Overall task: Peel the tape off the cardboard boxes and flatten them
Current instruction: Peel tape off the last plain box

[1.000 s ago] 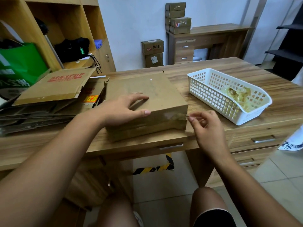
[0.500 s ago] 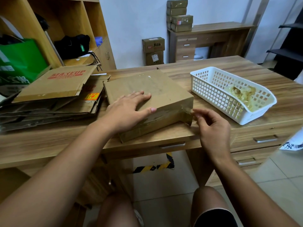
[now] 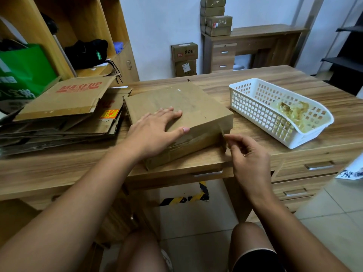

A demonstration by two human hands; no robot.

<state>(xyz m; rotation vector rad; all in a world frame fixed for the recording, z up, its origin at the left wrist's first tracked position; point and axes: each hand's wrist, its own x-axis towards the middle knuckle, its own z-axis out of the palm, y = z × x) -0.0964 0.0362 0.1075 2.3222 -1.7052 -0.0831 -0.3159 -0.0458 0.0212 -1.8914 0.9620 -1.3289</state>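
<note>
A flat brown cardboard box (image 3: 196, 107) lies on the wooden desk (image 3: 265, 79), turned at a slight angle, with clear tape along its front face. My left hand (image 3: 155, 132) lies flat on the lid, fingers spread and thumb at the front top edge, pressing the box down. My right hand (image 3: 247, 158) is at the box's front right corner. Its thumb and forefinger pinch a loose end of the tape (image 3: 223, 130), which lifts a little off the corner.
A white plastic basket (image 3: 245, 103) holding crumpled used tape (image 3: 292, 112) stands right of the box. A stack of flattened cardboard (image 3: 64, 103) lies to the left. A green bag (image 3: 23, 69) and shelves are behind it; more boxes (image 3: 184, 57) stand by the far wall.
The box has turned slightly, its right corner swinging nearer to me. My right hand has shifted to that front corner and pinched the tape end. My left hand stays flat on the lid.
</note>
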